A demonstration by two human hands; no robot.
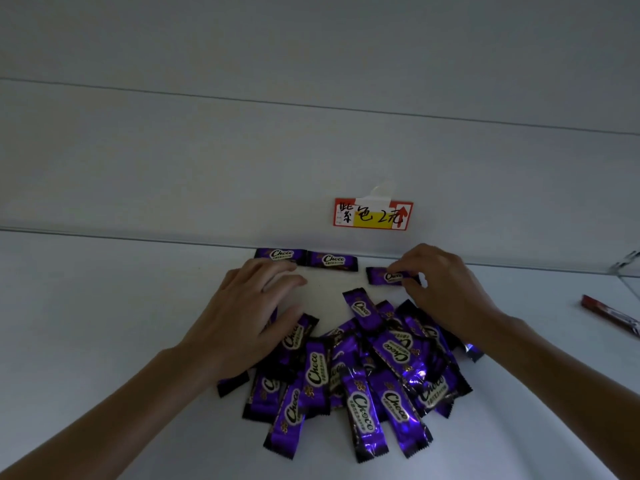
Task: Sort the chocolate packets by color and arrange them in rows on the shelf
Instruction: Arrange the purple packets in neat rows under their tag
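While the right hand (pixel 446 289) pinches a purple Choco packet (pixel 377 275), seemingly extending the far row (pixel 334 261), the left hand (pixel 249 313) lies open-fingered on the near pile (pixel 363 375).

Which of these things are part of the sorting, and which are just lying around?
In the job: purple packet pile, two-packet row, single packet pinched by right hand, left hand.
Lying about: red packet, price label, clear divider.

"Choco" on purple packets (pixel 360 375), "紫色 2元" on price tag (pixel 373 214)
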